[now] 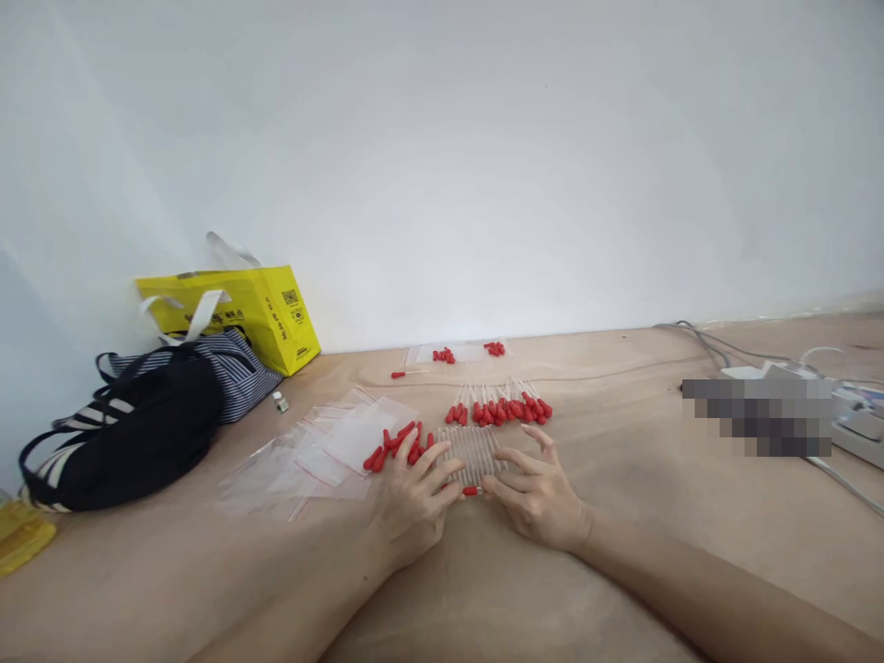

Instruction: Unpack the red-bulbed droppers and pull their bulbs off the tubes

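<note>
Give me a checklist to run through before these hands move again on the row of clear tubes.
1. Hands placed: left hand and right hand rest on the near edge of the row of clear tubes, fingers spread, gripping nothing: ok.
2. Row in order: tubes lie flat, side by side: ok.
3. Red caps within reach: heaped at the left hand's fingertips: ok.
4. No strays: one stray red piece lies between the hands, apart from the heap: not ok.
5. Zip bags ready: spread flat left of the row; open or sealed: cannot tell.
6. Capped bunch kept separate: lies beyond the row; touching it or not: cannot tell.
</note>
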`<state>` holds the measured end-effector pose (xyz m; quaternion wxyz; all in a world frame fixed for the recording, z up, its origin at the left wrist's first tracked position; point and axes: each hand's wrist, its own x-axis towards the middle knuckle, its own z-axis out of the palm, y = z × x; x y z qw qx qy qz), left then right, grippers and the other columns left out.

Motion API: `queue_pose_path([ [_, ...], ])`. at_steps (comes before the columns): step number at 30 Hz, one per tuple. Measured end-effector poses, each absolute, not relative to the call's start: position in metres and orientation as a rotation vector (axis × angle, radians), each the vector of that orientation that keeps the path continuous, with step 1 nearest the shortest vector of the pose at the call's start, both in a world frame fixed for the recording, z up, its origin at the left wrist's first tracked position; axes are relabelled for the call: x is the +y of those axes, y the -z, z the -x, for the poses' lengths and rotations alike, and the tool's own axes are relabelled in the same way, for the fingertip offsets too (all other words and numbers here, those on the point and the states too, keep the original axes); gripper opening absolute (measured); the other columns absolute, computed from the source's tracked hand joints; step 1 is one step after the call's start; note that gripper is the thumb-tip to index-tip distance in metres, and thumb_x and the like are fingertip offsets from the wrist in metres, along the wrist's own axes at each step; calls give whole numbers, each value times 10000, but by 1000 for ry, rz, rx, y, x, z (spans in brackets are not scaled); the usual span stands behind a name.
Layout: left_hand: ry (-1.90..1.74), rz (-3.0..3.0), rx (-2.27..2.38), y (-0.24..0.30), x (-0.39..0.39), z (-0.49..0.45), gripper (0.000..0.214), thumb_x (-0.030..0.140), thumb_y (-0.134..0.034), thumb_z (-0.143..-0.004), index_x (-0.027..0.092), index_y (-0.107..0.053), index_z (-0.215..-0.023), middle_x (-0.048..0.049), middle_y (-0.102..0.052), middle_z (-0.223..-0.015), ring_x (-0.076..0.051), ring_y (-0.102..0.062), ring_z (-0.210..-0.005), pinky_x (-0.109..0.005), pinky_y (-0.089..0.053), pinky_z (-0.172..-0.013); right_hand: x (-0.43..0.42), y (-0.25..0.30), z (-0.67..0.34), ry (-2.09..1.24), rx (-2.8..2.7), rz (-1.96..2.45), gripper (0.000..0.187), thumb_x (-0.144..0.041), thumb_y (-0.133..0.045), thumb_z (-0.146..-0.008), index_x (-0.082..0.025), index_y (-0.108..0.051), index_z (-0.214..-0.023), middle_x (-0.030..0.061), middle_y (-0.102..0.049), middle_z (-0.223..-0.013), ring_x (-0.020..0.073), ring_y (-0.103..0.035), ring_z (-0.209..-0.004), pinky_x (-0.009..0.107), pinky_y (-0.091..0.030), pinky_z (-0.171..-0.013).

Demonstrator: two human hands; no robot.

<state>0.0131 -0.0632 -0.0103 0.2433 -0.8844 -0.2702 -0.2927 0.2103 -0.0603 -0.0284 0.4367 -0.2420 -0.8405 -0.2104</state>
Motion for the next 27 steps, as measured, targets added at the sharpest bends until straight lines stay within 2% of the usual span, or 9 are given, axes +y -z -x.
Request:
queue_pose_path([
  [5,839,2419,-762,9,-63,-6,176,161,-446,-786,218,-604,-734,24,-642,-952,-200,-506,-1000,-502,-171,-995,-60,27,-218,499,-2079,627,129,-146,-459,-799,-182,-576,-761,-44,-568,-515,136,-549,-795,459,-164,-948],
  [8,893,2352,-906,6,-65,4,217,157,-413,-810,214,-609,-737,-1,-646,-916,-199,-518,-956,-487,-223,-957,-58,28,-234,478,-2030,785,164,-167,-441,-815,-188,-586,-741,-22,-582,-552,139,-538,-740,432,-225,-903],
  [11,920,2329,-981,4,-66,10,187,205,-442,-818,219,-618,-759,-20,-632,-850,-179,-534,-858,-391,-365,-836,-55,33,-247,436,-2047,987,211,-210,-403,-842,-198,-601,-771,-2,-560,-569,123,-503,-607,313,-341,-710],
  [13,984,2339,-1055,2,-63,11,189,244,-436,-824,210,-621,-806,-35,-595,-783,-156,-535,-769,-307,-427,-718,-51,38,-249,334,-2081,1102,240,-221,-365,-853,-201,-601,-812,11,-540,-613,117,-484,-560,252,-346,-572],
  [15,1087,2319,-1244,0,-57,17,225,264,-401,-831,191,-614,-848,-39,-553,-748,-144,-533,-714,-268,-447,-648,-46,44,-248,205,-2081,1180,254,-200,-338,-848,-195,-592,-858,26,-518,-677,119,-490,-571,230,-358,-519],
  [20,1211,2158,-1936,-10,-39,53,215,315,-465,-734,167,-555,-862,-7,-537,-687,-127,-537,-582,-244,-451,-557,-32,53,-240,49,-2045,1163,355,-61,-312,-768,-176,-519,-1033,58,-481,-802,144,-511,-684,260,-439,-601],
  [23,1157,2098,-2227,-14,-35,70,193,354,-521,-663,182,-503,-750,30,-527,-598,-114,-519,-510,-223,-422,-514,-28,55,-236,11,-1999,1126,356,-15,-321,-717,-170,-508,-977,70,-477,-842,156,-510,-724,289,-454,-648],
  [27,1083,2179,-2310,-15,-38,69,230,412,-523,-651,191,-459,-660,36,-539,-566,-109,-505,-503,-211,-381,-502,-27,55,-231,-31,-1981,1114,273,-7,-328,-707,-177,-483,-855,63,-475,-839,156,-506,-726,300,-454,-673],
])
